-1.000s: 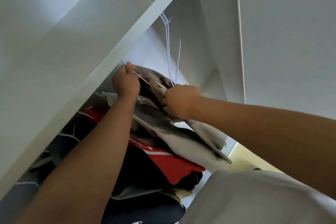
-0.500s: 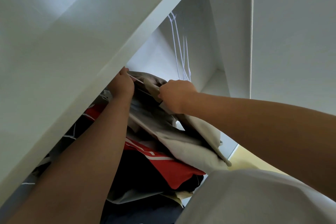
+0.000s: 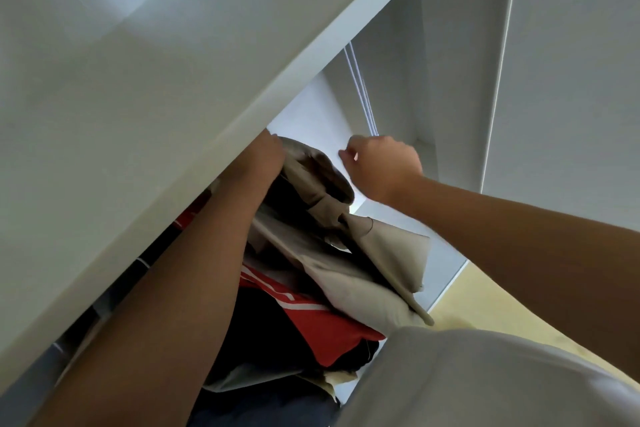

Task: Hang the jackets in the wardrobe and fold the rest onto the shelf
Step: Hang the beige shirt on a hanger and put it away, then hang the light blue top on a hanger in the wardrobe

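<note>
A beige jacket (image 3: 349, 253) hangs inside the white wardrobe, its collar bunched up near the top. My left hand (image 3: 266, 158) is at the jacket's top left, and the wardrobe's top panel (image 3: 166, 114) hides its fingers. Just right of the collar, my right hand (image 3: 382, 165) is off the cloth, its fingers curled with nothing seen in them. Thin white hangers (image 3: 362, 94) hang directly above that hand. Below the beige jacket hangs a red and black garment (image 3: 325, 329).
More dark clothes (image 3: 242, 406) fill the wardrobe at the lower left. A white side wall (image 3: 460, 80) and an open white door (image 3: 571, 62) stand to the right. Yellowish floor (image 3: 485, 302) shows below my right arm. My pale shirt (image 3: 467, 385) fills the lower right.
My right hand has let go of the beige jacket's collar and moved right, toward the white hangers. My left hand has slid further under the top panel.
</note>
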